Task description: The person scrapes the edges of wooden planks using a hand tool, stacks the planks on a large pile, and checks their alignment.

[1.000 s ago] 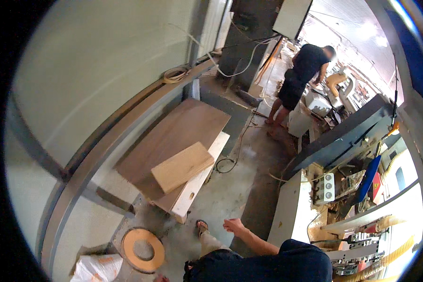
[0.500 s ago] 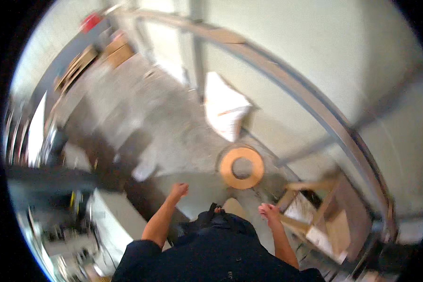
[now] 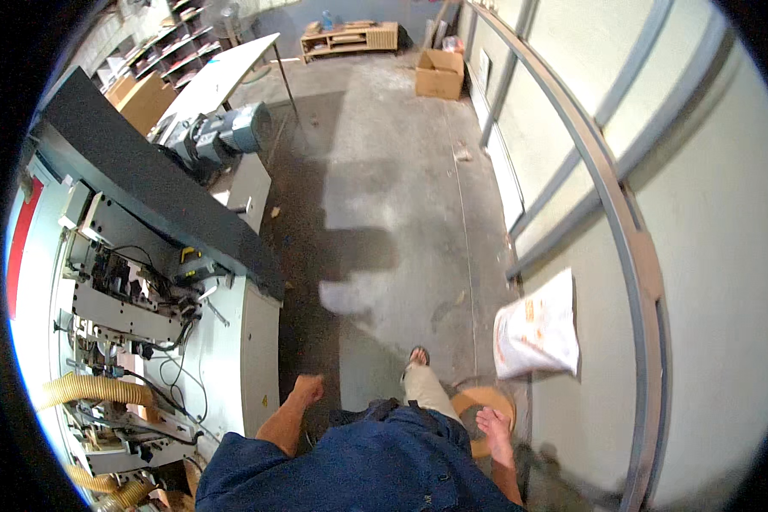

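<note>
My left hand [image 3: 308, 389] hangs at my left side near the white machine cabinet, its fingers curled in with nothing seen in them. On the other side my right hand [image 3: 494, 423] is held low with fingers loosely apart and nothing in it. Beneath it a flat tan ring-shaped roll [image 3: 481, 397] lies on the floor, partly hidden by my hand and leg. A white sack [image 3: 538, 328] with faint orange print leans against the wall ahead of that hand. Neither hand touches these things. My sandalled foot [image 3: 418, 355] is stretched forward.
Along the left stands a machine [image 3: 128, 311] with cables, a yellowish hose [image 3: 94, 391] and a dark beam [image 3: 162, 183]. Beyond it are a grey motor [image 3: 230, 135] and a white table [image 3: 222, 77]. A cardboard box [image 3: 439, 75] and wooden pallet [image 3: 350, 39] sit far ahead; a rail [image 3: 610, 183] follows the right wall.
My view has turned left and moved forward along the floor. The sack and ring-shaped roll now sit closer on my right, and the wooden frame by my right hand has left view.
</note>
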The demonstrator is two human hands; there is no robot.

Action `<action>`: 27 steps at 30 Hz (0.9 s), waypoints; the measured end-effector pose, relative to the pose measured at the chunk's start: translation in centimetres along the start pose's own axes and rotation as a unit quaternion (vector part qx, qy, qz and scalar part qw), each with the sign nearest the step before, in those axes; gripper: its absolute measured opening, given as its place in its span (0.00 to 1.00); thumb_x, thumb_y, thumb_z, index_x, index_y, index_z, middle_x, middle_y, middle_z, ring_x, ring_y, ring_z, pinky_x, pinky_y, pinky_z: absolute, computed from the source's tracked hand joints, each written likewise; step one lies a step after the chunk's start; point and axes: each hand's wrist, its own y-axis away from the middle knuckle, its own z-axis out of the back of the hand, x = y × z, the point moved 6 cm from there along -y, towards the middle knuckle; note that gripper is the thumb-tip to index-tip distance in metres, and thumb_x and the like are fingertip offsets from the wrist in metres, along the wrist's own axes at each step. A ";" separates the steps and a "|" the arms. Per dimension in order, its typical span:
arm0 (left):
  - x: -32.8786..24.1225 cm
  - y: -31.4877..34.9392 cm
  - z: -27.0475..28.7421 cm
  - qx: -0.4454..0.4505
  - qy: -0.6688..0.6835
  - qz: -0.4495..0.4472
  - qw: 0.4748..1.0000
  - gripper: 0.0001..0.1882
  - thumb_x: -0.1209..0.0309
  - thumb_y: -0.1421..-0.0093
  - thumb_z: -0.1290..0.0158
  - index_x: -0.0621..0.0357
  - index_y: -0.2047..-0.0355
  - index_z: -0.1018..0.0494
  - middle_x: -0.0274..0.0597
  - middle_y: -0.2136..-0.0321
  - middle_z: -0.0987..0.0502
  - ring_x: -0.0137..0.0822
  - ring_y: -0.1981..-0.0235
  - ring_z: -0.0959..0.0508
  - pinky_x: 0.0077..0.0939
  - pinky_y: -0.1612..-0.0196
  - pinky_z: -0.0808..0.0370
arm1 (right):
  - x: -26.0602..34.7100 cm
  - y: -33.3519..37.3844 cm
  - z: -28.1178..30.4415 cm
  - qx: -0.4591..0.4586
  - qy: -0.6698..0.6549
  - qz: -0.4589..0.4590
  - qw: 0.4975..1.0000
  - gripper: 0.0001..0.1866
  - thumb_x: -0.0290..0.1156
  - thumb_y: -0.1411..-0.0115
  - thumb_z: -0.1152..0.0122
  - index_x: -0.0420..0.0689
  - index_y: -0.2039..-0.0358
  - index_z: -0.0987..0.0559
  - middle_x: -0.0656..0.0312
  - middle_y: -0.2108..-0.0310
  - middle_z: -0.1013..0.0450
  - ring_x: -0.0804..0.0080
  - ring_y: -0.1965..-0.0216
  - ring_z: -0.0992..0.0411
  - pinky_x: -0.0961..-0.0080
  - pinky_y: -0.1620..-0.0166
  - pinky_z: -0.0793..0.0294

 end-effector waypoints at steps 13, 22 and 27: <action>-20.3 -0.2 -5.3 -0.038 -0.053 -0.041 0.997 0.14 0.64 0.48 0.43 0.66 0.71 0.22 0.40 0.79 0.24 0.31 0.78 0.27 0.31 0.75 0.29 | 36.5 -23.2 -30.7 0.260 0.212 0.225 0.915 0.16 0.35 0.37 0.42 0.36 0.54 0.23 0.61 0.64 0.22 0.79 0.66 0.27 0.80 0.62 0.27; -43.8 -3.9 -3.4 0.264 -0.159 -0.038 0.951 0.13 0.61 0.42 0.45 0.56 0.65 0.20 0.29 0.78 0.24 0.25 0.75 0.28 0.27 0.73 0.28 | 45.5 -33.7 -39.4 0.207 0.299 0.099 0.926 0.17 0.34 0.36 0.45 0.35 0.51 0.25 0.59 0.62 0.23 0.79 0.65 0.26 0.82 0.61 0.26; -53.9 -6.9 -2.5 0.199 0.136 -0.171 0.955 0.13 0.66 0.41 0.46 0.64 0.63 0.23 0.33 0.71 0.22 0.27 0.67 0.26 0.26 0.61 0.27 | 46.0 -38.3 -38.8 0.177 0.299 -0.007 0.938 0.16 0.35 0.37 0.43 0.35 0.54 0.24 0.61 0.64 0.24 0.80 0.68 0.28 0.84 0.64 0.28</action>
